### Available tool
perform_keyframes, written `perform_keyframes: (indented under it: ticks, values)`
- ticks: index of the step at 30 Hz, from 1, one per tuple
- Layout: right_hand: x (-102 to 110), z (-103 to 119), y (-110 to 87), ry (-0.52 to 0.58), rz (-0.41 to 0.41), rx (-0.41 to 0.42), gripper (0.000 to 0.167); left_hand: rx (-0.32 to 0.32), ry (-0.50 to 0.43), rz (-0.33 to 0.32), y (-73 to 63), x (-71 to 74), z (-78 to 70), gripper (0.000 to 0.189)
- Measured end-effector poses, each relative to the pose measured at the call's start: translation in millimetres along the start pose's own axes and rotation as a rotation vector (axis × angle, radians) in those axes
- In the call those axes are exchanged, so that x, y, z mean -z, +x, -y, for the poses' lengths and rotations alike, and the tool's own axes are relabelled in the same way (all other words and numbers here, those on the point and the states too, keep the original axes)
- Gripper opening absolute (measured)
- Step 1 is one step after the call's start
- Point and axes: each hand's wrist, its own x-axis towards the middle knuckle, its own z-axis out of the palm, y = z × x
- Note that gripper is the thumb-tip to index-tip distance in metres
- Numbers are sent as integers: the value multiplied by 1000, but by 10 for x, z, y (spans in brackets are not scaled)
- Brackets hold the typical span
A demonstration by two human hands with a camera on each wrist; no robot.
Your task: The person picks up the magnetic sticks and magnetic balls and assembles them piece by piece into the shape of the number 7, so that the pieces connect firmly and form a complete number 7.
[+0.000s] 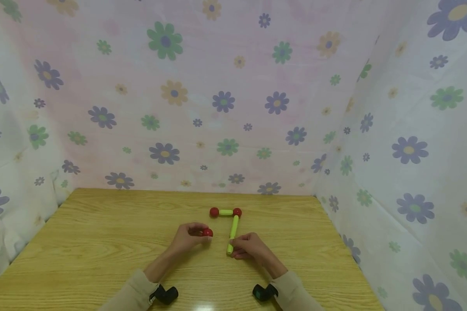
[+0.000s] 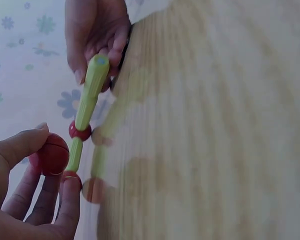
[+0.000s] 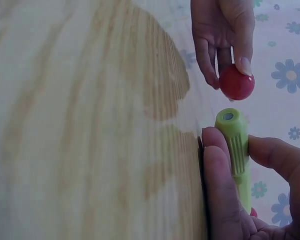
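My left hand (image 1: pixel 184 239) pinches a glossy red ball (image 1: pixel 207 232) between thumb and fingers. With my right hand (image 1: pixel 253 247) I grip the near part of a long yellow-green rod (image 1: pixel 234 226). A small metal disc shows in that rod's free end (image 3: pixel 228 116). At its far end the rod meets a second red ball (image 1: pixel 237 212), from which a short yellow-green rod (image 1: pixel 226 212) runs left to a third red ball (image 1: pixel 214 212). The held ball is a small gap away from the rod's free end in the right wrist view.
The pieces and hands are over a wood-grain table (image 1: pixel 101 242). Flower-printed cloth (image 1: pixel 233 77) rises along its back edge and both sides. Each wrist carries a black device (image 1: pixel 166 294).
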Motion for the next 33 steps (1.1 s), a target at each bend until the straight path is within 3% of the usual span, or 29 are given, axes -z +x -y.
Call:
perform_keyframes:
  ticks: [4, 10, 15, 24, 33]
  values:
    - [-6, -15, 37, 13, 1, 13, 34, 17, -2, 14, -81, -60, -19, 39]
    - [-4, -33, 102, 35, 5, 26, 33, 20, -21, 111, -154, -121, -14, 39]
    - [-9, -19, 120, 33, 20, 28, 35, 5, -32, 150, -198, -179, 11, 38]
    - [-5, -10, 140, 50, 42, 8, 36, 17, -107, 188, -280, -295, 42, 39]
    - [19, 4, 141, 63, 47, 10, 38, -5, -73, 198, -292, -361, -5, 40]
